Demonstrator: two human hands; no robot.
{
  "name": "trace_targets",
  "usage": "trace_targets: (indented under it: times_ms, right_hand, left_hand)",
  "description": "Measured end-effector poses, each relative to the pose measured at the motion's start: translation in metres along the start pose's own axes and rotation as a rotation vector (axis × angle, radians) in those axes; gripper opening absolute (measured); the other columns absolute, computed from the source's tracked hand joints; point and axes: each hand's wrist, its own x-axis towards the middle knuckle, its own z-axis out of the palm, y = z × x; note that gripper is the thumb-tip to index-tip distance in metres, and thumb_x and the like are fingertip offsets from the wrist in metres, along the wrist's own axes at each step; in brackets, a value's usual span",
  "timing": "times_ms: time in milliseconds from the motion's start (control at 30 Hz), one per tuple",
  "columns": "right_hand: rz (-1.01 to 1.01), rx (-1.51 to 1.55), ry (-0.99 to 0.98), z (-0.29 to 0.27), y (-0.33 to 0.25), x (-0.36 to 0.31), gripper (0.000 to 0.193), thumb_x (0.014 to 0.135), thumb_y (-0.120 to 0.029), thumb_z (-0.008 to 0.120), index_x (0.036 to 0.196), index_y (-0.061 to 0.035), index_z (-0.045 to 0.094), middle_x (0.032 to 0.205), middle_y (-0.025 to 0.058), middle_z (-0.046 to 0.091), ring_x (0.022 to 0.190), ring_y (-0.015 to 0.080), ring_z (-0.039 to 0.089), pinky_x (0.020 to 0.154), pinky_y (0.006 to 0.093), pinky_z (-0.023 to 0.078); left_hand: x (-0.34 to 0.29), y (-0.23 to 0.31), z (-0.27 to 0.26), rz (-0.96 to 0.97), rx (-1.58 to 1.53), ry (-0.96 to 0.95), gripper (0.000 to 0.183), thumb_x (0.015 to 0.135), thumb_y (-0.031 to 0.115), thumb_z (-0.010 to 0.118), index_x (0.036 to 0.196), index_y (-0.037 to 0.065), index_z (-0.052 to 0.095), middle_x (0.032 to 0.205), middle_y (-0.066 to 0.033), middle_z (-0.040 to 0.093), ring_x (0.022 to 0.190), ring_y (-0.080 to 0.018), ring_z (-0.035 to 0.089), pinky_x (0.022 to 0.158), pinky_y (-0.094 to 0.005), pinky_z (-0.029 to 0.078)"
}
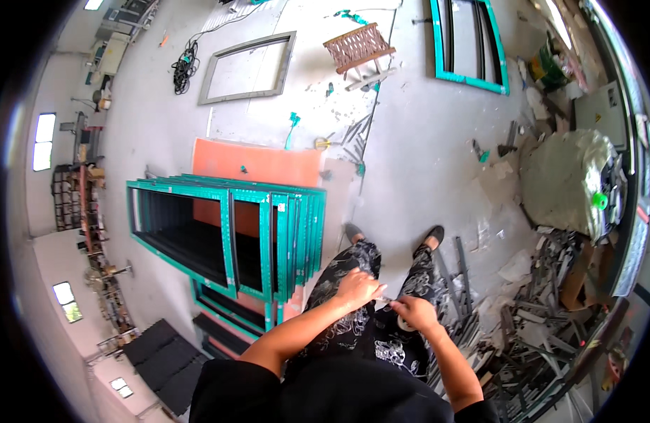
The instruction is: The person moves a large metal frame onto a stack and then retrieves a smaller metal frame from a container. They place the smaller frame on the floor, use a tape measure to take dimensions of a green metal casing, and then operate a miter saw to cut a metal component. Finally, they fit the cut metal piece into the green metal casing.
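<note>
In front of my thighs, my left hand [359,289] is closed, its fingertips pinching one end of a short pale strip [383,299]. The strip spans the small gap between my two hands. My right hand [415,312] is closed too, curled around a pale round roll [405,323] that looks like tape; the fingers cover most of it. To my left leans a stack of green-covered window frames [230,240] with dark inner edges, apart from both hands.
Beyond the stack lies an orange sheet [268,158]. A grey frame [211,74], a woven stool [359,49] and another green frame [473,80] are on the floor ahead. Metal offcuts [529,345] pile up on my right, beside a covered grey bundle [561,180].
</note>
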Motion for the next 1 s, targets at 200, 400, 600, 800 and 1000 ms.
trace_targets:
  times_ms: [200, 400, 600, 800, 1000]
  right_hand:
    - [0.048, 0.032, -0.020, -0.057, 0.122, -0.029, 0.041, 0.087, -0.053, 0.060, 0.094, -0.0141, 0.073, 0.081, 0.0138, 0.069, 0.078, 0.0329, 0.067, 0.069, 0.0424, 0.053]
    - [-0.048, -0.069, -0.130, -0.095, 0.200, -0.011, 0.031, 0.087, -0.042, 0.062, 0.090, -0.0133, 0.072, 0.075, 0.0132, 0.067, 0.071, 0.0335, 0.065, 0.064, 0.0420, 0.051]
    - [0.096, -0.036, 0.036, -0.054, 0.210, 0.039, 0.032, 0.088, -0.040, 0.059, 0.079, -0.0104, 0.069, 0.074, 0.0168, 0.065, 0.072, 0.0380, 0.064, 0.062, 0.0478, 0.049]
    - [-0.078, 0.084, 0.059, 0.013, 0.155, 0.083, 0.032, 0.087, -0.037, 0.060, 0.073, -0.0093, 0.065, 0.068, 0.0173, 0.063, 0.065, 0.0388, 0.062, 0.058, 0.0488, 0.049]
    - [0.025, 0.199, -0.101, 0.040, 0.110, 0.088, 0.032, 0.089, -0.038, 0.060, 0.083, -0.0076, 0.070, 0.073, 0.0173, 0.065, 0.071, 0.0376, 0.064, 0.064, 0.0449, 0.050]
  left_hand:
    - [0.029, 0.019, 0.010, -0.089, 0.227, -0.108, 0.043, 0.091, 0.038, 0.055, 0.057, 0.013, 0.063, 0.063, -0.0035, 0.062, 0.069, -0.0214, 0.062, 0.075, -0.0370, 0.042]
    - [0.012, -0.009, 0.014, -0.319, 0.326, 0.096, 0.023, 0.086, 0.031, 0.062, 0.082, 0.008, 0.064, 0.091, -0.0077, 0.062, 0.095, -0.0259, 0.058, 0.087, -0.0415, 0.041]
    - [-0.025, -0.006, 0.078, -0.893, 0.251, 0.298, 0.030, 0.083, 0.020, 0.062, 0.107, 0.002, 0.057, 0.107, -0.0172, 0.059, 0.102, -0.0372, 0.054, 0.088, -0.0469, 0.041]
    - [-0.046, 0.051, 0.176, -1.005, -0.168, -0.391, 0.056, 0.088, 0.053, 0.056, 0.107, 0.001, 0.055, 0.099, -0.0258, 0.063, 0.091, -0.0443, 0.063, 0.077, -0.0535, 0.050]
    - [-0.036, 0.030, 0.167, -1.154, -0.347, -0.496, 0.073, 0.082, 0.064, 0.055, 0.117, 0.000, 0.051, 0.104, -0.0298, 0.062, 0.095, -0.0455, 0.063, 0.079, -0.0511, 0.052]
